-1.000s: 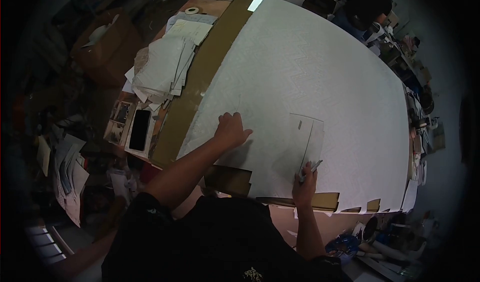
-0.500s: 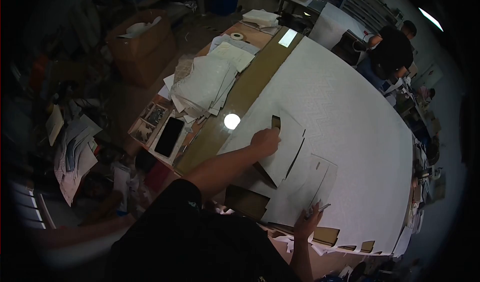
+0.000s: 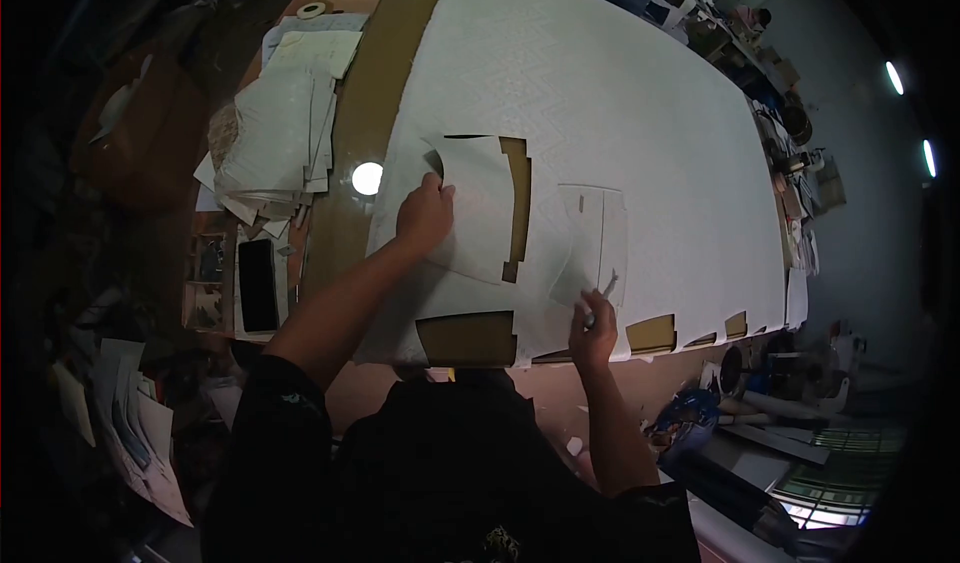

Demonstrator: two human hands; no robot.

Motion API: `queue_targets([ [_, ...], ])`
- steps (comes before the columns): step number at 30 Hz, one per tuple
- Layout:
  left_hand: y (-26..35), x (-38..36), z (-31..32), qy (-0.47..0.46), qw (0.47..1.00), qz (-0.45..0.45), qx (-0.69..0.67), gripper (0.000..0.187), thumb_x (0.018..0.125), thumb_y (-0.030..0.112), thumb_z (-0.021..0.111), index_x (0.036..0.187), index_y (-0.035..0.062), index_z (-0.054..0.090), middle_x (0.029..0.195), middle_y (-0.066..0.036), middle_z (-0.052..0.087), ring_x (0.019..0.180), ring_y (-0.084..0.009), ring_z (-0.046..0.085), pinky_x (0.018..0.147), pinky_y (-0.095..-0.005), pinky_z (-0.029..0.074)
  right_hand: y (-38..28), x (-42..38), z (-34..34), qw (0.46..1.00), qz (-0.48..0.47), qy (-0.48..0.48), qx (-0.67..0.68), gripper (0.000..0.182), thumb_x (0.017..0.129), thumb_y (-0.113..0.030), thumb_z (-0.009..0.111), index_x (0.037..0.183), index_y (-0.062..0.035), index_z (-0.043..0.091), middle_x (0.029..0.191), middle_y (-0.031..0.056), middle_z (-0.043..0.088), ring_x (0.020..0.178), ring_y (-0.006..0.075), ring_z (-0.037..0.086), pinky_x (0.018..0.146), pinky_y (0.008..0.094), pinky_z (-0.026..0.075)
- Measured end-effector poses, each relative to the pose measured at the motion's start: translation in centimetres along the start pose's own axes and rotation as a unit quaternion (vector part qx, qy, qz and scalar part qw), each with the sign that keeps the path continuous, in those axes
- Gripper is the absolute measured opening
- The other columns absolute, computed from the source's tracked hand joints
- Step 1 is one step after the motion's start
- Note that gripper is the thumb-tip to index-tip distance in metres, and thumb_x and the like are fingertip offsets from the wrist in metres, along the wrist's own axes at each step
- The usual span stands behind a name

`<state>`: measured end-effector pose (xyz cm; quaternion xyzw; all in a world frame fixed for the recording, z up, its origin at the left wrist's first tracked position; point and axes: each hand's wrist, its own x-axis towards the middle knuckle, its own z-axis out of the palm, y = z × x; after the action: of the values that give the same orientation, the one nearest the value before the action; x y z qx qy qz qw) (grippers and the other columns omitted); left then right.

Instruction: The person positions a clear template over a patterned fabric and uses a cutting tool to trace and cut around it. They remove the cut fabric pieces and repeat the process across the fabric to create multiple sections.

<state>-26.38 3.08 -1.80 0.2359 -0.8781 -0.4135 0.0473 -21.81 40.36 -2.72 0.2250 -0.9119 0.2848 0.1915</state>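
Observation:
A large white patterned sheet (image 3: 680, 143) covers the table, with cut openings that show a brown surface beneath. My left hand (image 3: 425, 213) pinches the upper left corner of a cut white piece (image 3: 475, 208), which lies partly shifted in its opening. In my right hand (image 3: 595, 333), near the sheet's front edge, is a slim metallic tool (image 3: 608, 288), too small to identify. Just beyond that hand a narrow outlined panel (image 3: 612, 223) lies on the sheet. Another rectangular opening (image 3: 466, 339) is at the front edge.
Stacked papers (image 3: 275, 128), a tape roll (image 3: 311, 10) and a black phone (image 3: 257, 285) lie at the left. A cardboard box (image 3: 135, 148) stands on the floor beyond. More papers (image 3: 135, 418) are at the lower left. Cluttered benches line the right side.
The view has turned and shifted. My left hand has drawn the cut piece leftward, and a wider brown gap shows along its right side. My right hand still holds the tool.

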Motion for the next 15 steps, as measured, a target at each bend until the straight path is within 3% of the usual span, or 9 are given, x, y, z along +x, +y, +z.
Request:
queue_targets([
  [1, -0.1, -0.4, 0.1, -0.003, 1.0, -0.001, 0.006, 0.036, 0.101, 0.034, 0.065, 0.111, 0.0003, 0.056, 0.1, -0.029, 0.072, 0.098, -0.0495, 0.069, 0.085, -0.0568, 0.054, -2.3, 0.4, 0.0, 0.998, -0.005, -0.003, 0.056, 0.031, 0.09, 0.0, 0.074, 0.12, -0.0045, 0.069, 0.101, 0.0164, 0.073, 0.092, 0.0358, 0.071, 0.08, 0.0422, 0.058],
  [4, -0.5, -0.9, 0.6, 0.009, 1.0, 0.016, -0.009, 0.042, 0.098, 0.035, 0.07, 0.115, -0.0001, 0.055, 0.101, -0.029, 0.073, 0.098, -0.0495, 0.069, 0.085, -0.0558, 0.054, -7.5, 1.8, 0.2, 0.988, 0.065, -0.084, 0.111, 0.024, 0.091, 0.0, 0.075, 0.114, -0.0025, 0.07, 0.096, 0.0149, 0.073, 0.09, 0.0317, 0.072, 0.079, 0.0382, 0.057],
  [8, -0.8, -1.3, 1.2, 0.061, 0.997, 0.02, -0.042, 0.04, 0.096, 0.031, 0.072, 0.115, 0.0007, 0.054, 0.1, -0.029, 0.072, 0.097, -0.0492, 0.07, 0.082, -0.0558, 0.054, -7.1, 1.8, 4.0, 0.961, 0.112, -0.043, 0.25, 0.015, 0.095, -0.002, 0.073, 0.11, -0.0001, 0.071, 0.095, 0.0132, 0.073, 0.088, 0.0237, 0.074, 0.078, 0.0324, 0.057],
  [10, -1.1, -1.7, 1.4, 0.068, 0.996, 0.028, -0.05, 0.038, 0.096, 0.03, 0.072, 0.114, 0.0009, 0.054, 0.099, -0.029, 0.072, 0.096, -0.0496, 0.069, 0.081, -0.056, 0.054, -8.0, 1.9, 4.5, 0.876, 0.269, -0.054, 0.396, 0.015, 0.104, -0.007, 0.065, 0.114, 0.0038, 0.068, 0.098, 0.011, 0.073, 0.089, 0.0152, 0.072, 0.081, 0.0299, 0.058],
  [15, -1.6, -2.3, 1.6, 0.09, 0.993, 0.043, -0.058, 0.036, 0.097, 0.028, 0.071, 0.112, 0.0014, 0.053, 0.097, -0.029, 0.071, 0.093, -0.051, 0.068, 0.077, -0.0568, 0.053, -8.6, 2.6, 5.8, 0.887, 0.25, -0.028, 0.388, 0.016, 0.105, -0.009, 0.064, 0.112, 0.0045, 0.068, 0.095, 0.0102, 0.074, 0.087, 0.0144, 0.072, 0.081, 0.0278, 0.058],
])
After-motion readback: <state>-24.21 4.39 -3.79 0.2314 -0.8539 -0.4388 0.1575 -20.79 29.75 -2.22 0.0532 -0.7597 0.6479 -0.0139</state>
